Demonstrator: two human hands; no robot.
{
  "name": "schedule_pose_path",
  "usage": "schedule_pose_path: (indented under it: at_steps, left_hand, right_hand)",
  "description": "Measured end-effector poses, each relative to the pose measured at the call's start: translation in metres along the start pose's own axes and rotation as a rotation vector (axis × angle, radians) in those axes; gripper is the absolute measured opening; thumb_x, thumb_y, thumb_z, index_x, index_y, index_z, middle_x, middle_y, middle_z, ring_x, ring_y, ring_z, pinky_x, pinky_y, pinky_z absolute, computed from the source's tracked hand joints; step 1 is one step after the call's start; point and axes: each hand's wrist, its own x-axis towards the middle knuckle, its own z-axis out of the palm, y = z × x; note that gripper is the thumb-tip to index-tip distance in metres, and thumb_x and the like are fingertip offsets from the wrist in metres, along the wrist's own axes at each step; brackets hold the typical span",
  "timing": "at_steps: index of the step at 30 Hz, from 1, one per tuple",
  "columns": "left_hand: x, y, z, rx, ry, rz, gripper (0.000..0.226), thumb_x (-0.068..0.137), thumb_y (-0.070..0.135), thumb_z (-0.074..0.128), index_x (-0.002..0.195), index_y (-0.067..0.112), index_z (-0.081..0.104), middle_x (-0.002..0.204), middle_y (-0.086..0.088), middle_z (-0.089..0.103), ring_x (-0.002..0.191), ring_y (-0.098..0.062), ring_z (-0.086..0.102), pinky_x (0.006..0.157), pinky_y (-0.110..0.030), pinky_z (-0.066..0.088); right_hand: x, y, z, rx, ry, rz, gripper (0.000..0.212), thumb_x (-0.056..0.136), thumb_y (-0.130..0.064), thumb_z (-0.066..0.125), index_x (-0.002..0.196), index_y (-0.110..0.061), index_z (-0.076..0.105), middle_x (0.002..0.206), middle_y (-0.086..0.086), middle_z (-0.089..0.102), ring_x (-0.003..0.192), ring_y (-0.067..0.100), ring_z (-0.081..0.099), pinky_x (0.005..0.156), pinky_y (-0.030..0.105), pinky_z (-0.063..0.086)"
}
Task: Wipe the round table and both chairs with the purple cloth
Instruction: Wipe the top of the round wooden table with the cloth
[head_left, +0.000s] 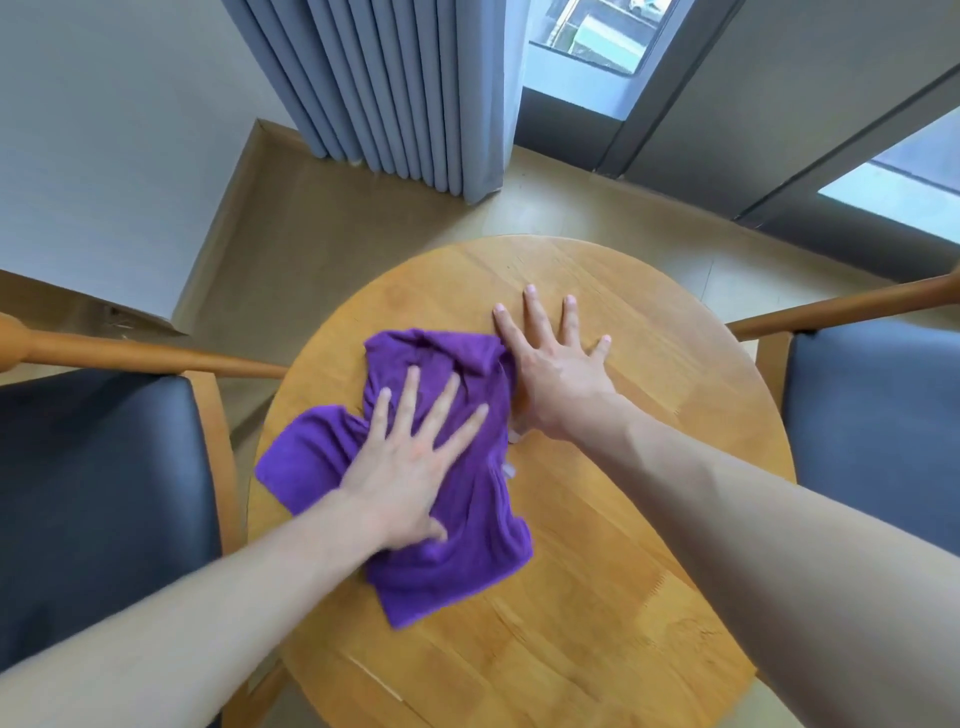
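The left hand (410, 483), fingers flat, is pressing the purple cloth (447, 467); beside the cloth the right hand (556, 374) is bracing flat on the worktop (597, 571); even pressure should be helping

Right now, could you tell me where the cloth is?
The cloth lies crumpled on the table's left half, under the flat left hand, with the right hand at its far edge.

Purple cloth (415, 467), tan table (597, 571) (wood-grained).

Left hand (410, 478) blurred; chairs (104, 499) cropped by edges.
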Motion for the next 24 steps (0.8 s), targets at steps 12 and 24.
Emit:
schedule_pose_path:
  at_steps: [12,24]
  left_hand:
    - [0.081,-0.053,-0.088,-0.221,0.003,-0.261,0.161,0.05,0.068,0.091,0.154,0.043,-0.029,0.161,-0.002,-0.043,0.149,-0.046,-0.03,0.123,-0.065,-0.003]
    - [0.012,-0.017,-0.018,-0.087,-0.011,-0.083,0.149,0.067,0.072,0.08,0.15,0.038,-0.039,0.154,-0.001,-0.053,0.141,-0.042,-0.046,0.124,-0.062,-0.007]
  right_hand:
    - [0.002,0.006,0.008,0.014,0.084,-0.018,0.117,0.087,-0.019,0.072,0.157,-0.038,-0.021,0.163,-0.003,-0.035,0.15,0.045,-0.024,0.109,0.081,0.013]
    - [0.0,0.011,-0.001,0.001,0.057,-0.058,0.139,0.069,-0.046,0.09,0.159,-0.037,-0.015,0.165,-0.004,-0.03,0.153,0.041,-0.019,0.111,0.078,0.017]
